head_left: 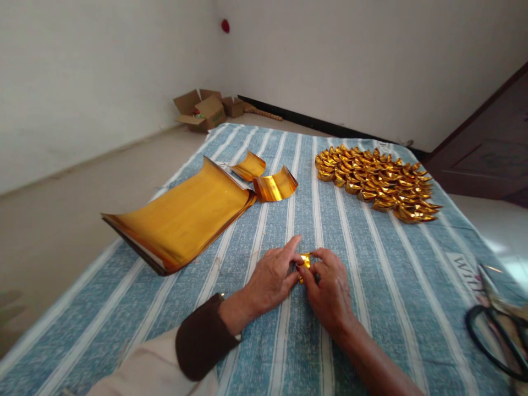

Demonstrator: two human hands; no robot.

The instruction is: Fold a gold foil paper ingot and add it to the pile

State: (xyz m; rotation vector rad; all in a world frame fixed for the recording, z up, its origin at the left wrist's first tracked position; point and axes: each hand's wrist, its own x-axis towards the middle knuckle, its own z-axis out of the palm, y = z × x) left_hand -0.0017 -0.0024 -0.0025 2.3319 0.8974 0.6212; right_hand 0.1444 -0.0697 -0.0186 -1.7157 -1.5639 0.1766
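Note:
My left hand (270, 276) and my right hand (328, 292) meet above the blue-and-white striped cloth (264, 231), pinching a small folded piece of gold foil (305, 262) between their fingers. The hands hide most of that piece. Up and to the left lies a curling stack of gold foil sheets (181, 214). Two curved gold foil strips (274, 185) rest beyond it. Farther right, many folded gold foil ingots (375, 181) are packed together in a wide curved mass on the cloth.
Black-handled scissors (497, 330) lie at the cloth's right edge. Open cardboard boxes (201, 110) sit on the floor in the far corner, near a black baseboard strip (309, 118). A dark wooden door (482, 143) stands at the right.

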